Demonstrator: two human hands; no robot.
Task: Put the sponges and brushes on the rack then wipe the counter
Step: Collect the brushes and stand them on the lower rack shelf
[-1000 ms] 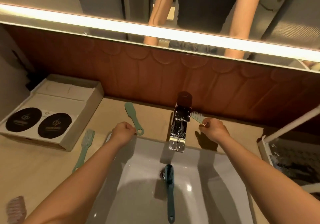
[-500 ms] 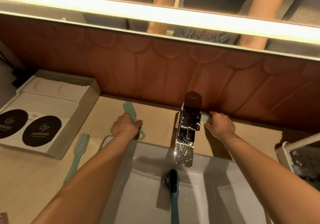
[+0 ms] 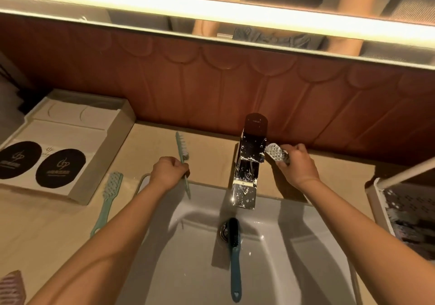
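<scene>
My left hand (image 3: 168, 171) is closed around the handle of a light green brush (image 3: 182, 148), bristle head pointing away, above the counter left of the faucet. My right hand (image 3: 295, 165) grips a white-bristled brush (image 3: 275, 152) just right of the faucet. A second light green brush (image 3: 108, 201) lies on the beige counter (image 3: 211, 149) at the left. In the white sink (image 3: 294, 257) a dark teal brush (image 3: 234, 255) rests over the drain. A pinkish sponge (image 3: 11, 288) shows at the bottom left corner. The white rack (image 3: 374, 196) stands at the right edge.
A chrome faucet (image 3: 249, 163) rises between my hands. An open cardboard box (image 3: 63, 144) with two dark round labels sits at the left. A brown tiled backsplash and a lit mirror run behind the counter.
My left hand has lifted the light green brush off the counter and turned it on edge. My right hand has pulled the white-bristled brush out from behind the faucet, its bristles now showing.
</scene>
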